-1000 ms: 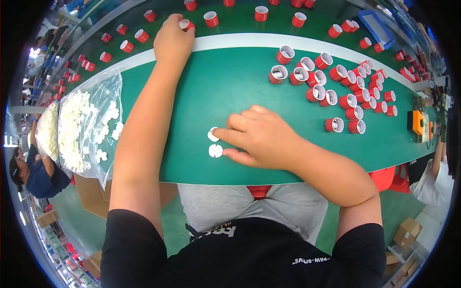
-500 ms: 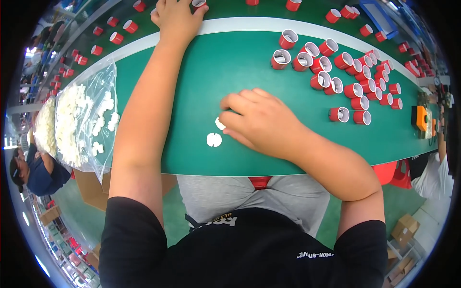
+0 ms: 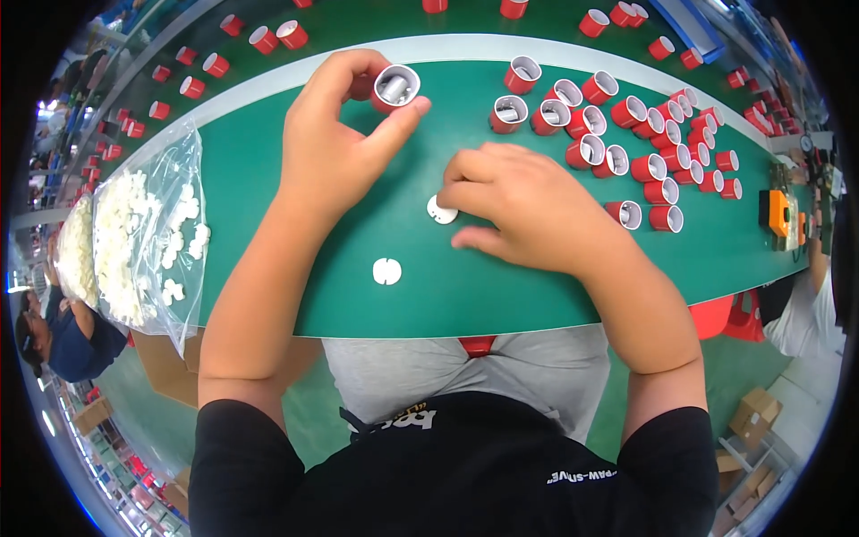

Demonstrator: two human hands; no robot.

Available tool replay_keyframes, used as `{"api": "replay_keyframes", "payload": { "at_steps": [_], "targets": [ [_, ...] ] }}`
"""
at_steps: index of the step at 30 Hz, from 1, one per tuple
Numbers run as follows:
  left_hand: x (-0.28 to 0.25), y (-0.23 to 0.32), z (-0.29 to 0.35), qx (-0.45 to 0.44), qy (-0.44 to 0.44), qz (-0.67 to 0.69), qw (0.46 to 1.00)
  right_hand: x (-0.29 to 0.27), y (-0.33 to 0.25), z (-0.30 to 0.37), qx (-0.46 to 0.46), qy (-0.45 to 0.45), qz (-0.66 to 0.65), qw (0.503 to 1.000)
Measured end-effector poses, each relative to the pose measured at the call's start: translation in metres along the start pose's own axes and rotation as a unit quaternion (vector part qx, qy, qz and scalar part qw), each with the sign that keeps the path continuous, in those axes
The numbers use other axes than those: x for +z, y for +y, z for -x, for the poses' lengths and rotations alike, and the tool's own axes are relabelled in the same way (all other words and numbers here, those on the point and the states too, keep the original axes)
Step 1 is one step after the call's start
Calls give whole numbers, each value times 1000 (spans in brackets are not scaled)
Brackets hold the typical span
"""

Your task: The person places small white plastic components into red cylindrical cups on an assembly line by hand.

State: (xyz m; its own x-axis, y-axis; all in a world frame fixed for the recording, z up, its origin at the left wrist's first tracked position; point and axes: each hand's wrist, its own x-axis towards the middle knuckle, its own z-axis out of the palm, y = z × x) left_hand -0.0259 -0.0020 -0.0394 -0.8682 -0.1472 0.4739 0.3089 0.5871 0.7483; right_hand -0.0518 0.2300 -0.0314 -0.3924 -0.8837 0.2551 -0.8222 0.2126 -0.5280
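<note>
My left hand (image 3: 344, 148) grips a small red cup (image 3: 396, 88) by its sides, thumb at the near right, above the far part of the green table. A silvery metal cylinder stands inside the cup's white-lined opening. Over the middle of the table, my right hand (image 3: 528, 201) has its curled fingers on a white round disc (image 3: 440, 211) with small holes; its thumb is apart from the disc. A second white disc (image 3: 386, 272), notched at its edge, lies flat nearer to me.
Many red cups (image 3: 661, 191) with metal parts inside stand on the right side. A clear plastic bag (image 3: 125, 242) of small white pieces lies at the left. Beyond a pale rail (image 3: 465, 50) are more red cups (image 3: 292, 34). An orange-and-black device (image 3: 777, 213) sits far right.
My left hand has come back from beyond the rail, bringing the red cup over the table. My right hand has shifted right and away from me, and the white disc under its fingers moved along.
</note>
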Motion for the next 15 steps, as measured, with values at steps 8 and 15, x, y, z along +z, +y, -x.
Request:
{"api": "replay_keyframes", "payload": {
  "at_steps": [8, 15],
  "targets": [
    [-6, 5, 2, -18, -136, 210, 968, 1, 2, -2, -14, -2, 46, 999],
    [-6, 24, 9, 22, -283, 136, 949, -23, 2, -8, -73, 290, 27, 954]
  ]
}}
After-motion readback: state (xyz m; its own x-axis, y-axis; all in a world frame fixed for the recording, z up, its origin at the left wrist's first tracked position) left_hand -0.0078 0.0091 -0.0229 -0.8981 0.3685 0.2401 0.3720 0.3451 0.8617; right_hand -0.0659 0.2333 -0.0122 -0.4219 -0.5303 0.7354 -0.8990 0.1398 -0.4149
